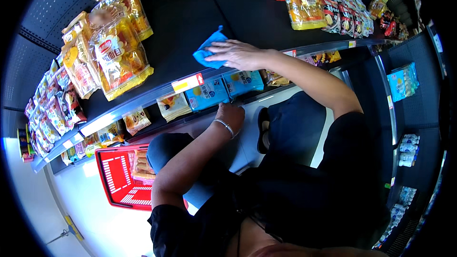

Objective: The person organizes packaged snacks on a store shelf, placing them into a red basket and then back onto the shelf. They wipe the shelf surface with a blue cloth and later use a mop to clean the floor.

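My right hand (241, 55) lies over a blue cloth (210, 48), its fingers spread on it against the black shelf (175, 32). Below the shelf's front edge, my left hand (230, 119), with a bracelet at the wrist, has its fingers curled near the lower shelf's edge, by the blue snack packs (207, 94). Whether those fingers grip anything is not visible. Large bags of packaged bread (117, 57) stand on the shelf left of the cloth, and another bread bag (304, 1) stands to its right.
Rows of small snack packs (46, 110) fill the shelf's left end, and more packs (346, 10) the right. A red shopping basket (117, 178) with packaged food (142, 166) in it stands on the floor by my left knee. Shelving with bottles (407, 150) is at right.
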A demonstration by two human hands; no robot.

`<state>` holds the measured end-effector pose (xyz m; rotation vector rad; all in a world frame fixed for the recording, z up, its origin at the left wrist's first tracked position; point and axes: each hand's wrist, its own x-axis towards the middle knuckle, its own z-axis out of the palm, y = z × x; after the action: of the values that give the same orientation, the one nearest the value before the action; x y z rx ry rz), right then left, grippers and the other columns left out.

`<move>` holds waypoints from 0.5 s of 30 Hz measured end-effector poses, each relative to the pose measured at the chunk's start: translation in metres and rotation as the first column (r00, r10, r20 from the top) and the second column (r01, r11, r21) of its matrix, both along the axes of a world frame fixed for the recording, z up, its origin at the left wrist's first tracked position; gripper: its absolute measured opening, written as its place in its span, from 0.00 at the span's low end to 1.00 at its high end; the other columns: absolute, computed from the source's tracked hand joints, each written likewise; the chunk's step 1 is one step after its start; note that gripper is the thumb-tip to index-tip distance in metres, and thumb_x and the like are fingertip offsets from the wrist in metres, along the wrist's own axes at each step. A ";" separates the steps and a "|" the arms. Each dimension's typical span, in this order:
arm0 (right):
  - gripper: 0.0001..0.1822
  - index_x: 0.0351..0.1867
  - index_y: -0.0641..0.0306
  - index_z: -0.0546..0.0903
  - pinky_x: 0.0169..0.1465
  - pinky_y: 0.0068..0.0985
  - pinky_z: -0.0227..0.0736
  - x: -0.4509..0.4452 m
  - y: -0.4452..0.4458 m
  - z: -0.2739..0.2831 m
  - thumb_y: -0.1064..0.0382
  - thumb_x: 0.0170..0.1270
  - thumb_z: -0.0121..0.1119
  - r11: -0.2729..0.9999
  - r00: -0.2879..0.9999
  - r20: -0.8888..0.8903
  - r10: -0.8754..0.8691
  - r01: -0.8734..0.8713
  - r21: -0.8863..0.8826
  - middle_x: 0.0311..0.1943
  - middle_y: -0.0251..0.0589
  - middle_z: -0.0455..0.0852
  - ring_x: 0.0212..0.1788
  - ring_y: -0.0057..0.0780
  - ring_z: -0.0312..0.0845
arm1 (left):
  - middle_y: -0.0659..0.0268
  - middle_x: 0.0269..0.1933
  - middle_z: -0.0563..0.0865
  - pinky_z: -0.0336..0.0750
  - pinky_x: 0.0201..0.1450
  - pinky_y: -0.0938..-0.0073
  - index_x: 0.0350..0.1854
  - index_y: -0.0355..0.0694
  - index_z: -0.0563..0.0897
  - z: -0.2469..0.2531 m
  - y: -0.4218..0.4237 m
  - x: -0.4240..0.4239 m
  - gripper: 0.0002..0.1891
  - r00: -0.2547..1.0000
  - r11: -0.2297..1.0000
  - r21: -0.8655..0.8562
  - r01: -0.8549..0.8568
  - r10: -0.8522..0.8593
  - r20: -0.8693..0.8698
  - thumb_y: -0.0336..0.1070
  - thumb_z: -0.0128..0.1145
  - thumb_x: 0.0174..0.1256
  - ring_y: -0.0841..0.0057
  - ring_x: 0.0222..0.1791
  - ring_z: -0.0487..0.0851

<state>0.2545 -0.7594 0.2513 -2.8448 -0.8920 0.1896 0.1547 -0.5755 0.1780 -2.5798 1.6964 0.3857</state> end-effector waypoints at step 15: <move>0.34 0.74 0.56 0.62 0.76 0.46 0.47 -0.055 -0.119 -0.011 0.40 0.74 0.40 0.789 0.793 0.249 -0.555 0.597 -0.143 0.76 0.52 0.55 0.77 0.49 0.49 | 0.59 0.38 0.85 0.72 0.46 0.62 0.44 0.41 0.80 0.009 -0.002 -0.005 0.15 0.997 0.997 -0.032 0.076 -0.076 0.009 0.36 0.61 0.54 0.64 0.43 0.84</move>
<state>0.2000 -0.8783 0.2404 -3.2190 0.0321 -0.0792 0.1498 -0.5772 0.1870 -2.5259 1.8060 0.3471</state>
